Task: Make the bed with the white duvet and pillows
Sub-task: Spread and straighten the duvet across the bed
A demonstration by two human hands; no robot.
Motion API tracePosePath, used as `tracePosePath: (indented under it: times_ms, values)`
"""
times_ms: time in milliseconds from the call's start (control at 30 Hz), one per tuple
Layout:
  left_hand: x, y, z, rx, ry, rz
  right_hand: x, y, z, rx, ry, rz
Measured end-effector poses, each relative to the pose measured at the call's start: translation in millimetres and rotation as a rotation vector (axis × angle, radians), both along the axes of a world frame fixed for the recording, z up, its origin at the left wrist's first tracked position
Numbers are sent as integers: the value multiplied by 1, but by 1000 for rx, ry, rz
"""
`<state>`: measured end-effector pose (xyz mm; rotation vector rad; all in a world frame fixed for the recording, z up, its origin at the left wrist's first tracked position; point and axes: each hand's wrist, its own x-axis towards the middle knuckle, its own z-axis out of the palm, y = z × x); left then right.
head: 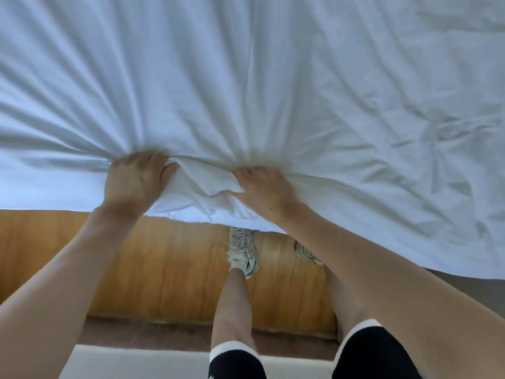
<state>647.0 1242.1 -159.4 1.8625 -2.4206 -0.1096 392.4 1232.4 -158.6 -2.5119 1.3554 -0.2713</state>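
Both hands at the duvet's near edge
Left hand (134, 179) and right hand (263, 187) each in a clenched grip on bunched white duvet (246, 77), creases fanning outward over wooden bed frame (169, 269)

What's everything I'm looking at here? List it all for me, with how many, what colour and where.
duvet: one, white, creased, filling the upper part of the view, its near edge hanging over the bed side
bed side panel: one, orange-brown wood, below the duvet edge
floor: pale strip along the bottom, with a darker brownish band just above it
shoes: two, pale grey-white, by the wood panel, the right one mostly hidden
shorts: one pair, black with white hems, bottom right
left hand: one, gripping the duvet edge
right hand: one, gripping the duvet edge beside it
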Motion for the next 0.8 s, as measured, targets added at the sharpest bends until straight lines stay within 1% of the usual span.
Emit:
tracePosePath:
  times_ms: [100,167,233,267,333,367,400,433,500,567,633,700,800]
  values:
    - [10,27,25,-17,35,9,4,24,20,35,-84,9]
    - [20,40,46,-50,68,-22,6,39,29,58,-131,18]
    - [28,43,56,-47,72,-60,8,45,29,87,-125,44]
    - [29,44,55,-4,52,-77,7,45,26,104,-83,77]
    - [23,44,48,179,-19,-101,5,43,16,138,54,179]
    - [16,46,44,288,-42,-77,4,44,11,176,120,230]
    - [8,48,42,365,-40,-30,1,45,7,217,146,256]
    - [0,50,40,389,-9,30,0,45,8,245,131,242]
    - [-18,53,37,330,81,124,-4,43,15,227,28,168]
    - [-42,53,33,230,134,133,-17,37,21,181,-26,88]
    - [-68,46,29,134,162,120,-42,27,20,85,17,-45]
    - [-97,34,23,83,175,97,-77,15,18,18,69,-196]
    - [-158,11,15,58,223,13,-146,2,16,55,190,-377]
